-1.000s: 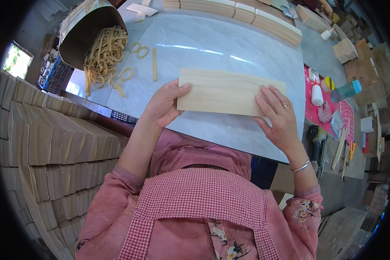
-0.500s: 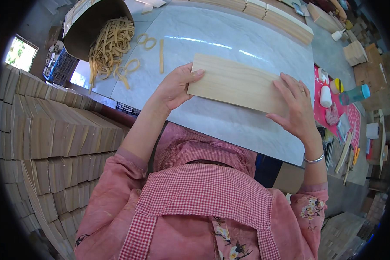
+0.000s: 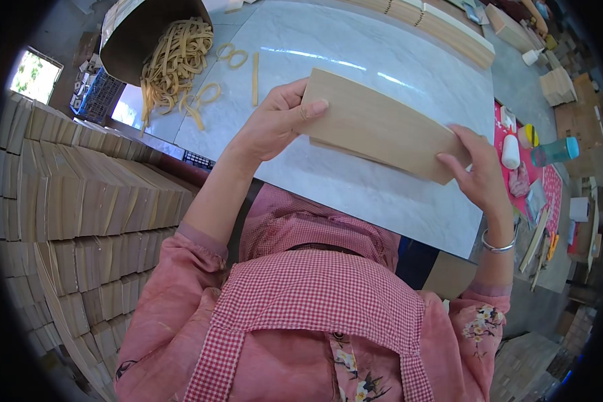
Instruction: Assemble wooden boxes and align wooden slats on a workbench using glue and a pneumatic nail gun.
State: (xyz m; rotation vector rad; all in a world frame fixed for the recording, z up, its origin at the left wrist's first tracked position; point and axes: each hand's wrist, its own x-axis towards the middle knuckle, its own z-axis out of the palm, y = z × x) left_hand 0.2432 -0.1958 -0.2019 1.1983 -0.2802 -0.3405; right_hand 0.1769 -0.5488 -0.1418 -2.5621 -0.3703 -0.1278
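Note:
Between my two hands is a thin pale wooden board (image 3: 382, 124), tilted above the table. My left hand (image 3: 281, 117) is closed on its left end, thumb on the upper face and fingers behind. At the other end, my right hand (image 3: 479, 161) pinches the right edge with its thumb on the face; the fingers behind are partly hidden. Below the board's near edge shows a strip of a second wooden board (image 3: 355, 154), mostly covered; whether it touches the table I cannot tell.
A pile of tan flat bands (image 3: 177, 60) spills from a tipped container (image 3: 124, 40) at the far left of the marbled table (image 3: 301, 187). Loose bands lie beside it. Joined wooden strips (image 3: 442, 30) line the far edge. Stacked boards (image 3: 94, 181) rise at left; bottles (image 3: 510, 153) stand at right.
The upper board has lifted and tilted away from the one under it. My right hand has gone from spread fingers over the board to gripping its right end.

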